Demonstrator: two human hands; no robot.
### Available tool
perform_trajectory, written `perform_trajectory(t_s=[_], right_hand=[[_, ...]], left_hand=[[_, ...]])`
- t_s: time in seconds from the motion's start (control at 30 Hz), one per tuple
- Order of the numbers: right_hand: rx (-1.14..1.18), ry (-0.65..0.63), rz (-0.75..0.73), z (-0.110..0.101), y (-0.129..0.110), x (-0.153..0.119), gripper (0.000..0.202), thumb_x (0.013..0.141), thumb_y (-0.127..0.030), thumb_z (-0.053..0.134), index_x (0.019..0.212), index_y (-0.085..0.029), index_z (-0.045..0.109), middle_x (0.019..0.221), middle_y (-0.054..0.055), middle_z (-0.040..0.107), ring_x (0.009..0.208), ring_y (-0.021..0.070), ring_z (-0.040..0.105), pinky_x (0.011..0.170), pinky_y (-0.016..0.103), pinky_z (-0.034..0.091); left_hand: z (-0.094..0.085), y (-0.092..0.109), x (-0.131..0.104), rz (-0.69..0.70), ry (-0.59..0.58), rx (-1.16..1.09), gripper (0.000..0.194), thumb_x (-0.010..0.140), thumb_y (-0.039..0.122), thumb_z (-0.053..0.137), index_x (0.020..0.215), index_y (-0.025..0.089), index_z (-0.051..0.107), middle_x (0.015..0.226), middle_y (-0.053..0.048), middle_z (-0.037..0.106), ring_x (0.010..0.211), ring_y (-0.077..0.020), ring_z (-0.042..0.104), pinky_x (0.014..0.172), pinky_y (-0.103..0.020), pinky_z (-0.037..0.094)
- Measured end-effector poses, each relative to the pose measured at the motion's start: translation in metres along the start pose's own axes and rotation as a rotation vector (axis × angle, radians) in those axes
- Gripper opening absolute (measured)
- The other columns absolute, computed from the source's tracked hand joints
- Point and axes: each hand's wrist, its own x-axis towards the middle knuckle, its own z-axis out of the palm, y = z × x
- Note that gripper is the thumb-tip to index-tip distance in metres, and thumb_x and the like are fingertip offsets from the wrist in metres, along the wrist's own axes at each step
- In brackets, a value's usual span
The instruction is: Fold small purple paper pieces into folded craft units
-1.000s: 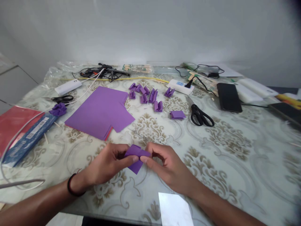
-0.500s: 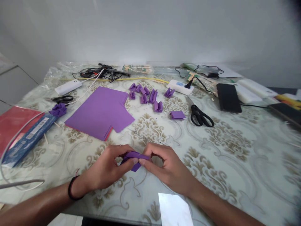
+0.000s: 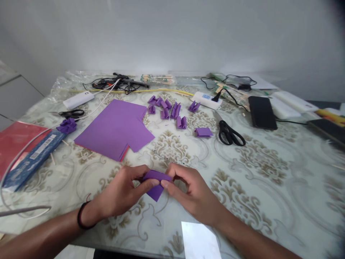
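Between my two hands, above the front of the table, is a small folded piece of purple paper. My left hand pinches its left end, thumb on the near side. On the right end, my right hand holds it the same way, and the two thumb tips nearly meet. A flap of the paper points down toward me; the fingertips behind it are partly hidden. Beyond my hands lies a stack of purple sheets. Several small folded purple pieces stand farther back, and a flatter one lies nearer.
Black-handled scissors lie right of the folded pieces, near a black phone and a white power strip. At left are a red and blue packet, a crumpled purple piece and white cables. A white paper sits at the front edge.
The held purple paper has tilted so that more of its upper face and lower flap shows. Both hands have shifted only slightly and keep their grip.
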Motion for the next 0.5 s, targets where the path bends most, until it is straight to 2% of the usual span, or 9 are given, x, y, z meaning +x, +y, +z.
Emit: perform_trajectory(t_s=[0.17, 0.27, 0.5], right_hand=[[-0.012, -0.021, 0.021, 0.0011, -0.0002, 0.0011, 0.022, 0.099, -0.03, 0.06, 0.08, -0.022, 0.055, 0.072, -0.003, 0.053, 0.067, 0.0153, 0.05, 0.06, 0.027, 0.038], [-0.043, -0.031, 0.028, 0.0019, -0.0004, 0.0005, 0.02, 0.099, -0.028, 0.06, 0.081, -0.022, 0.056, 0.072, -0.002, 0.053, 0.067, 0.0154, 0.05, 0.058, 0.027, 0.036], [-0.058, 0.004, -0.015, 0.0016, 0.0003, -0.0016, 0.022, 0.099, -0.027, 0.058, 0.079, -0.022, 0.052, 0.074, -0.003, 0.051, 0.068, 0.0148, 0.048, 0.064, 0.029, 0.038]], left_hand=[[-0.0013, -0.0009, 0.0005, -0.04, -0.076, -0.025, 0.031, 0.103, 0.039, 0.059, 0.085, 0.016, 0.068, 0.073, 0.001, 0.062, 0.068, -0.0143, 0.053, 0.061, -0.025, 0.041], [-0.0002, 0.0001, -0.0009, -0.049, -0.112, -0.027, 0.029, 0.103, 0.037, 0.058, 0.087, 0.016, 0.07, 0.077, 0.0, 0.066, 0.07, -0.0152, 0.055, 0.062, -0.026, 0.042], [0.0, 0.0021, 0.0008, -0.055, -0.092, -0.113, 0.021, 0.099, 0.028, 0.064, 0.081, 0.017, 0.065, 0.074, 0.003, 0.06, 0.07, -0.0127, 0.051, 0.064, -0.024, 0.039]])
